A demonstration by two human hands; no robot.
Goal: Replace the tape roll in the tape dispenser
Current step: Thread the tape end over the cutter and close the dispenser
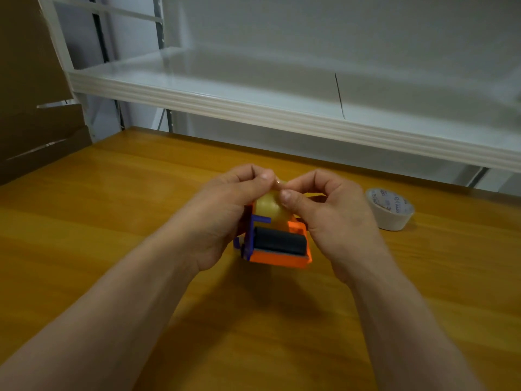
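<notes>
An orange tape dispenser [279, 256] with purple parts and a black roller lies on the wooden table [112, 210] between my hands. A yellowish clear tape roll [269, 208] sits in it. My left hand [225, 210] curls around the dispenser's left side, fingertips pinched at the top of the roll. My right hand [329, 213] holds the right side, thumb pressed on the roll, fingertips meeting the left ones at the tape's free end. A white tape roll [392, 210] lies flat on the table to the right of my right hand.
A white shelf [253, 105] runs across above the back of the table. Brown cardboard [31, 108] leans at the far left.
</notes>
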